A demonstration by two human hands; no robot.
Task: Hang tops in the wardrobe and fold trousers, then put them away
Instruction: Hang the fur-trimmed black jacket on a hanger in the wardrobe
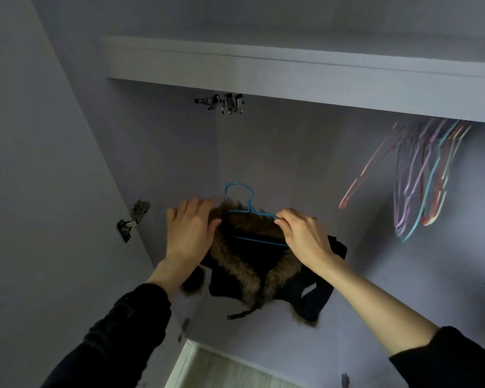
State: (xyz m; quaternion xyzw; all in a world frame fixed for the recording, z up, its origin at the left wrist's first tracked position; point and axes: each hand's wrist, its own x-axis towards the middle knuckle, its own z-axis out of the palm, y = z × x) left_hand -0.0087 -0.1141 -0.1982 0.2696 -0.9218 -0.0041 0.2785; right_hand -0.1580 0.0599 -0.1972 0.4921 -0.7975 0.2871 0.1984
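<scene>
Black fur-collared top [252,264] on blue hanger [245,208], between both hands

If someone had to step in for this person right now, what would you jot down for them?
Left hand: fingers over the brown fur collar of the black top, at its left shoulder.
Right hand: pinches the right end of the thin blue wire hanger.
Done: hanger is inside the top, which is held up inside the lilac wardrobe.
Left: hook it overhead; the rail itself is hidden. Empty coloured wire hangers hang to the right. No trousers in view.
</scene>
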